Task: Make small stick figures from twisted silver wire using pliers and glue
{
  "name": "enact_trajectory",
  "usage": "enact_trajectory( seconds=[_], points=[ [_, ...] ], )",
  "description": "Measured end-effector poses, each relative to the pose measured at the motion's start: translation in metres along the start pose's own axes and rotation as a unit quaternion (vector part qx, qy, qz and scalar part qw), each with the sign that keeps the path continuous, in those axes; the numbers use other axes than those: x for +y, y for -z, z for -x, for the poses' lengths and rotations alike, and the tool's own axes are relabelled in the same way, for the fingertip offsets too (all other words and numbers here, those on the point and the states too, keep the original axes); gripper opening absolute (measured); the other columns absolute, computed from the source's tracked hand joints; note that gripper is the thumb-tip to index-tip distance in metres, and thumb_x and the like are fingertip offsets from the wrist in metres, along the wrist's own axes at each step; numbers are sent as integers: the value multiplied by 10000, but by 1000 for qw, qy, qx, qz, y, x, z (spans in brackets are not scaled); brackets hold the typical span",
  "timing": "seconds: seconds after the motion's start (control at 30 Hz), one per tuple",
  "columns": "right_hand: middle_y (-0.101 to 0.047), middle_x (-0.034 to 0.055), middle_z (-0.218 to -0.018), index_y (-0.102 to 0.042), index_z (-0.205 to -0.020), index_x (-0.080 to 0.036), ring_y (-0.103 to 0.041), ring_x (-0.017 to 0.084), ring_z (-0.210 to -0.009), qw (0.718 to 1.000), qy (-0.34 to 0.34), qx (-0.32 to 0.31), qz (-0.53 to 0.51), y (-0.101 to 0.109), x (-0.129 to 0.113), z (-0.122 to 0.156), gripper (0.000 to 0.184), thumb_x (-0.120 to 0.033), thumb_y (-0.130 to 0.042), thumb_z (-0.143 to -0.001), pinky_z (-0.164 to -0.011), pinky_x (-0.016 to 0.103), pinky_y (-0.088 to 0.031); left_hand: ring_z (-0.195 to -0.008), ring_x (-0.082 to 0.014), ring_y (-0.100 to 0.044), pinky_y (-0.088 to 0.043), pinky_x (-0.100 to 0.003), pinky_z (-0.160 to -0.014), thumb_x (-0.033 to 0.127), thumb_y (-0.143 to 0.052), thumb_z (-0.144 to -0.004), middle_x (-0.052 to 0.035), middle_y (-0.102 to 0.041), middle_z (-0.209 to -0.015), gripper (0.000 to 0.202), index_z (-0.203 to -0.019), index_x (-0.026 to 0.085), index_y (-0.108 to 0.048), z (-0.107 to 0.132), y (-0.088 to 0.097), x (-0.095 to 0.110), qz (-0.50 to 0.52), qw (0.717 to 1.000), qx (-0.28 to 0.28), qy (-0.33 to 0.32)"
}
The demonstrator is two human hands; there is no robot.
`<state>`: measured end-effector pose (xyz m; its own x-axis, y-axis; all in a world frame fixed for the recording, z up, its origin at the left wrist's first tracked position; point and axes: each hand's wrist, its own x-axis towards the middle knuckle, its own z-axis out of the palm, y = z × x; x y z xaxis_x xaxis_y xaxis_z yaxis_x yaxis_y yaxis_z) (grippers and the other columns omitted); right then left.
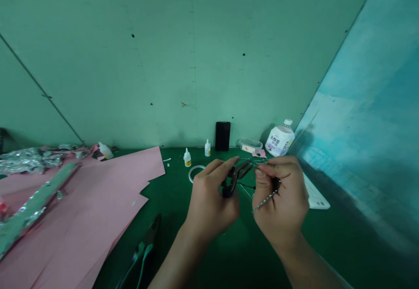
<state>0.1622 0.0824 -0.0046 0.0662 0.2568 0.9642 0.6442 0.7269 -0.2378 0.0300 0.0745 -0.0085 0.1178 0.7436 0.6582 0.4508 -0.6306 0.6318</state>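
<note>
In the fingers of our left hand (212, 193), we grip pliers (231, 184); those of our right hand (282, 193) pinch close to the tips, apparently for fine control, and hold a beaded strand (266, 200) across the palm. Beyond, on the tabletop (175, 206), a phone (223, 136) leans against the wall (196, 53); a bottle (279, 141) reads "乳酸菌".

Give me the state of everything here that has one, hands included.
Left hand: closed around small pliers
Small pliers: held; whether jaws are shut, unclear
Right hand: closed on beaded chain
Beaded chain: draped across right hand
Large pliers: lying down, unheld
Phone: upright, screen dark
Two small bottles near phone: upright
Drink bottle: capped, upright
Clear tub: lid state unclear
Pink paper: spread out
Foil: crumpled
</note>
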Motion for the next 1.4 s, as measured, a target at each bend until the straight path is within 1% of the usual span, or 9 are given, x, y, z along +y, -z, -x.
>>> enact_trajectory(
  seconds=[0.6,0.83,0.9,1.0,1.07,1.13,1.23,1.3,1.4],
  points=[
    [-489,5,-820,-481,-886,-207,-553,136,-764,1000,-20,-10,0,0,-2,3,179,-39,-533,-856,-647,261,-477,-770,-166,-667,-556,-256,-660,14,-493,-648,-100,-699,-928,528,-1138,89,-674,2,-2,-2,-33,999,31,-28],
    [-493,5,-820,-489,-880,-203,-551,129,-750,1000,-14,-16,9,0,-5,4,187,-29,-551,-852,-620,244,-475,-549,-125,-552,-438,-225,-481,4,-457,-650,-39,-630,-672,439,-1005,99,-696,3,-1,-4,-49,996,31,-63],
    [-499,4,-810,-493,-879,-199,-551,127,-742,1000,-1,-19,8,1,-4,2,191,-23,-560,-845,-619,244,-473,-597,-132,-575,-453,-227,-514,0,-459,-660,-41,-640,-710,454,-1032,118,-690,0,0,-2,-36,998,15,-49],
    [-517,7,-807,-505,-879,-199,-560,138,-751,1000,2,-19,8,5,-2,-2,174,-38,-565,-848,-660,276,-477,-816,-172,-639,-527,-271,-700,8,-485,-653,-72,-686,-935,536,-1145,147,-647,-2,7,5,-40,999,-32,-18],
    [-527,10,-809,-515,-878,-201,-568,148,-773,1000,-28,-14,-3,8,0,-5,138,-73,-565,-862,-686,296,-476,-963,-203,-636,-528,-317,-832,35,-509,-662,-85,-672,-1082,566,-1204,164,-610,3,20,9,-74,996,-50,20],
    [-544,14,-817,-535,-898,-202,-570,145,-764,995,-94,-20,-27,12,0,-7,81,-135,-577,-880,-663,287,-472,-986,-210,-636,-526,-337,-854,79,-509,-704,-74,-663,-1121,546,-1230,200,-591,17,43,8,-139,985,-42,95],
    [-569,5,-796,-568,-938,-214,-552,127,-678,962,-234,-81,-111,14,-1,-7,61,-265,-582,-909,-572,259,-455,-957,-250,-653,-529,-393,-846,209,-528,-768,-91,-668,-1120,452,-1213,205,-608,59,100,-12,-295,922,-48,247],
    [-564,-18,-727,-572,-927,-230,-535,120,-616,906,-329,-155,-217,14,-4,-7,115,-343,-552,-932,-540,257,-447,-930,-305,-666,-538,-440,-801,368,-504,-831,-147,-679,-1081,449,-1215,163,-617,95,149,-36,-387,854,-81,338],
    [-579,-40,-655,-561,-887,-240,-556,117,-584,762,-452,-225,-405,11,-8,-7,148,-381,-551,-932,-558,265,-450,-907,-416,-668,-540,-526,-709,516,-500,-810,-233,-679,-1072,518,-1116,139,-681,144,217,-73,-499,754,-71,420]
  ],
)
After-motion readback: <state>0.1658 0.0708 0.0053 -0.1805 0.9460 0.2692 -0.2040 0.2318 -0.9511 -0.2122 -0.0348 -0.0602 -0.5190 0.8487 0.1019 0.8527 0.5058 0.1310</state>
